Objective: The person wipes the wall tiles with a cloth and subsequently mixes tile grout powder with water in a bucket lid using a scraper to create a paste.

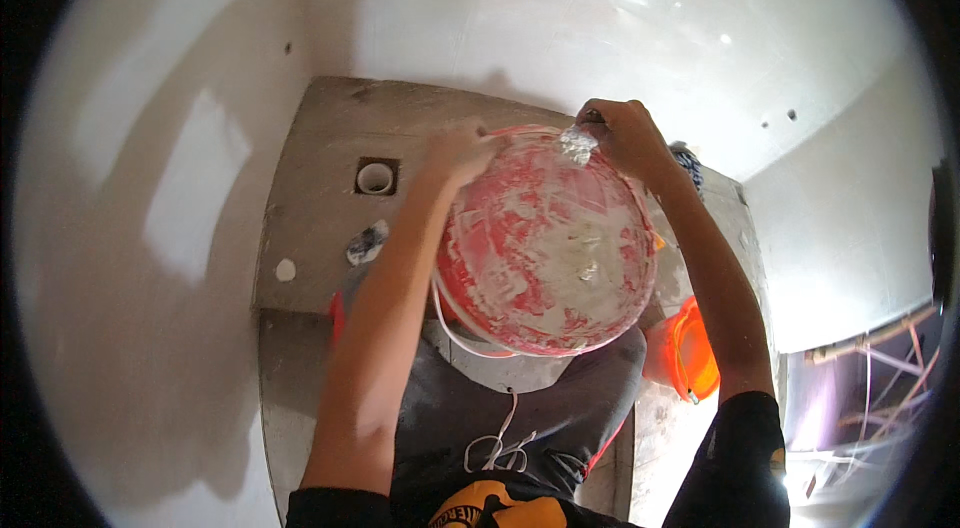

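A round red bucket (pixel 545 238), smeared inside with whitish paste, faces up in front of me over my lap. Its thin pale handle (pixel 452 333) hangs at the lower left. At the far rim on the right, my right hand (pixel 628 136) is closed round a small putty knife (pixel 578 145). Paste cakes the tool's blade, which is over the bucket's edge. My left hand (pixel 465 150) is at the rim on the upper left. Motion smears its fingers, so I cannot tell how they are held.
An orange bucket (pixel 692 353) stands right of my leg. A pipe opening (pixel 375 178) is set in the grey floor (pixel 330 128) at left, near a dark-and-white crumpled thing (pixel 367 242) and a white blob (pixel 286 270). Pale walls (pixel 450 18) enclose the corner; poles (pixel 880 333) show at right.
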